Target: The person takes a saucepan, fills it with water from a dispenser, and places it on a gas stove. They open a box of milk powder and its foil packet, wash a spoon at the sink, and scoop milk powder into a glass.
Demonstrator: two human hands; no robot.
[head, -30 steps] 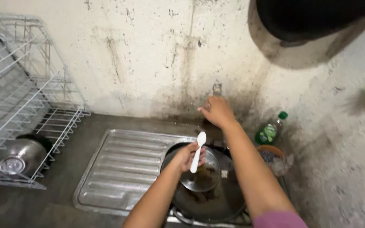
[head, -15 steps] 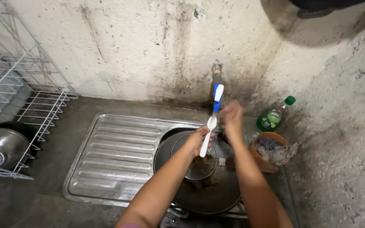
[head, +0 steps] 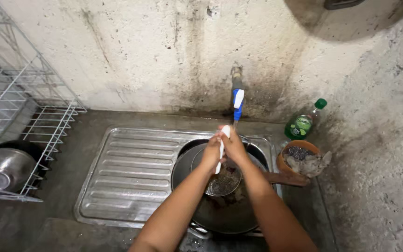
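Now that both your hands have come together over the sink, the washing looks properly started. Your left hand [head: 212,154] is closed around the white plastic spoon [head: 221,151], which stands nearly upright between your palms. Your right hand [head: 233,145] is pressed against the spoon too, fingers curled on it. A second ago that right hand was up by the tap, and only the left hand held the spoon.

Just under your hands sits the round wire mesh strainer [head: 219,178], resting inside the big dark metal pan [head: 220,205] that fills the steel sink [head: 131,172].

To the right, the brown clay bowl [head: 299,154] with a grey scrubbing cloth stands beside the sink, and the green bottle of dish soap [head: 302,123] is behind it.

Farther back, the blue and white tap [head: 238,103] sticks out of the stained wall. You have also leaned closer, so it looks bigger than before.

Far left, the white wire rack [head: 47,126] stands on the table, with a shiny steel bowl [head: 3,165] under it.
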